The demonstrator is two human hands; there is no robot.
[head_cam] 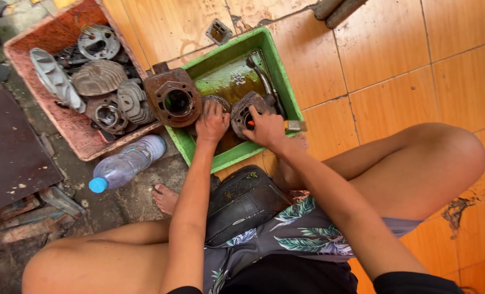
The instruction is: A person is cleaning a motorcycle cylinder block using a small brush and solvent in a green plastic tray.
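Left hand: grip pressed down on round metal part in green tub.
Right hand: grip wrapped round rusty finned cylinder, dark, greasy, over murky liquid.

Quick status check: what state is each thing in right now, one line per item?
Green tray: on the tiled floor, holding murky liquid.
Round engine part: in the tray, gripped by the right hand.
Left hand: resting on another part in the tray.
Rusty cylinder: sitting on the tray's left rim.
Plastic bottle: lying on its side, blue cap on.
Red tray: filled with greasy metal parts.
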